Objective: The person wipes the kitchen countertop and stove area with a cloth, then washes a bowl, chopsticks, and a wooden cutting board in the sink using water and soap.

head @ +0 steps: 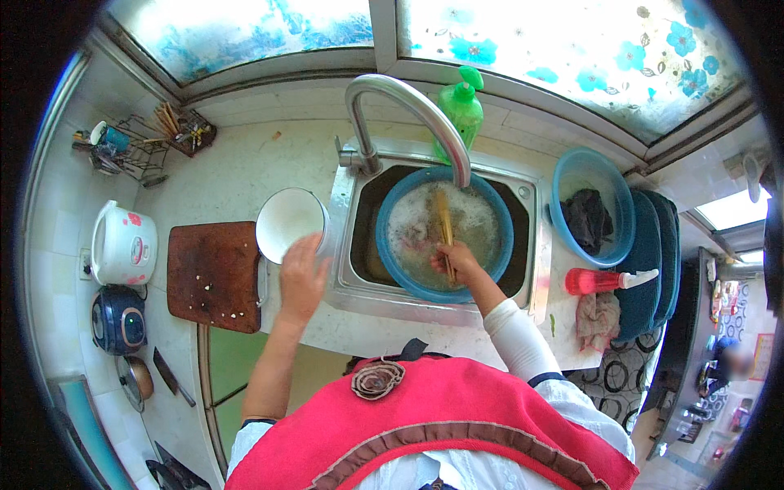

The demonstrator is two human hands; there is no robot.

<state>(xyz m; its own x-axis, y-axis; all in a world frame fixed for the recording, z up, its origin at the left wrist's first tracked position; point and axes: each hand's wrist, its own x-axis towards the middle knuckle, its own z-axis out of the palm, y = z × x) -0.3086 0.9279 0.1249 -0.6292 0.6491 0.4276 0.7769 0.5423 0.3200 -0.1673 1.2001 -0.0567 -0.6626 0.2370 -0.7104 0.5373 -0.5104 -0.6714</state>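
My right hand (456,261) is closed around a bundle of wooden chopsticks (445,211), dipping them into sudsy water. The water fills a blue plastic basin (384,245) that sits inside a stainless steel sink (366,269). A curved metal faucet (422,101) arches over the basin's far side. My left hand (303,282) is at the near right edge of a white round bowl (289,223) on the counter. Its fingers overlap the rim in view and its thumb is spread; whether they touch the bowl I cannot tell.
Left of the bowl lies a wooden cutting board (211,269) with crumbs. A green pump bottle (460,113) stands behind the sink. To the right are a blue basin with dark cloth (587,220), a red spray bottle (594,280) and a rag (597,321). A knife (168,373) lies far left.
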